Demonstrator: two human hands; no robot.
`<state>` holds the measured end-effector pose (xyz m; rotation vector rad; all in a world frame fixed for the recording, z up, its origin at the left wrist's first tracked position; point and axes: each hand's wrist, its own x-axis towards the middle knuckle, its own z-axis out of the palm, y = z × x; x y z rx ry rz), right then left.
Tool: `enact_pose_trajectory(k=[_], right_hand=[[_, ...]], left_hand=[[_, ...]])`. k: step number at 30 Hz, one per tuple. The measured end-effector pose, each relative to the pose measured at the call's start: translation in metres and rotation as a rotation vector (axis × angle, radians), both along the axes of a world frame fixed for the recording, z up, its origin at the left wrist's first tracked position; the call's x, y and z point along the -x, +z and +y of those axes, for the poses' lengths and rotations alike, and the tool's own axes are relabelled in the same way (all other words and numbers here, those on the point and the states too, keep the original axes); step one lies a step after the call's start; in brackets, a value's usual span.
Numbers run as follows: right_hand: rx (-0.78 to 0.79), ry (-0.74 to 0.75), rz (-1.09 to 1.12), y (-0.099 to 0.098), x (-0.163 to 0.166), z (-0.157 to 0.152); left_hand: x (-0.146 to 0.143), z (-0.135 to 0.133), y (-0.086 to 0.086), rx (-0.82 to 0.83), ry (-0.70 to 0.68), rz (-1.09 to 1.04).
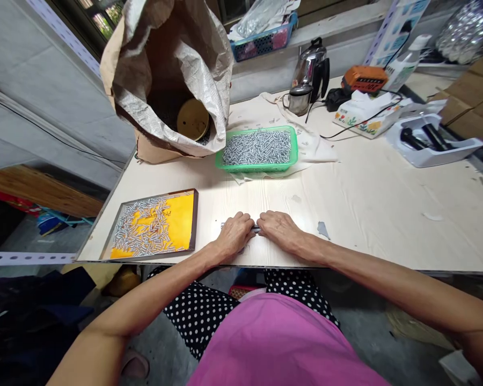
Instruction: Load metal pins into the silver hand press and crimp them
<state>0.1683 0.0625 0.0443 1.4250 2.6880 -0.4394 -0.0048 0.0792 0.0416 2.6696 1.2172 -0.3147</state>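
The left hand (236, 234) and right hand (279, 229) are meeting palm-down at the counter (386, 214), curled fingers (245, 217) gripping a small metal piece (256, 229) between them. The hands are hiding most fingertips and the piece's full shape.

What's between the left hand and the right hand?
A slim grey piece shows in the narrow gap between the left hand and the right hand, in the head view. The fingers hide the rest, so its full shape can't be told.

Left hand (237, 231) and right hand (280, 229) mostly hide a grey piece (256, 230).
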Motion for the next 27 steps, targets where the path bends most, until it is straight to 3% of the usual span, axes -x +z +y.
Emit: enact_pose_trajectory(k=[5, 7, 10, 14, 20, 22, 27], right_hand=[[-0.093, 0.048, 0.113, -0.008, -0.02, 0.015], [-0.081, 0.1, 0.154, -0.011, -0.029, 0.023], [-0.075, 0.044, 0.162, -0.018, -0.035, 0.033], [-0.144, -0.043, 0.111, -0.026, -0.029, 0.047], [-0.182, -0.073, 0.063, -0.012, -0.006, 0.059], [-0.186, 0.035, 0.094, -0.005, 0.012, 0.05], [-0.144, 0.524, 0.19, -0.005, 0.064, 0.021]], left_hand=[[0.002, -0.012, -0.001, -0.06, 0.053, -0.086], [0.002, -0.028, -0.009, -0.106, 0.071, -0.179], [-0.002, -0.057, -0.023, -0.136, 0.05, -0.296], [-0.009, -0.084, -0.031, -0.068, 0.032, -0.404], [-0.011, -0.083, -0.027, 0.009, 0.064, -0.48], [-0.012, -0.083, -0.028, -0.002, 0.061, -0.493], [-0.001, -0.103, -0.022, -0.025, -0.048, -0.539]])
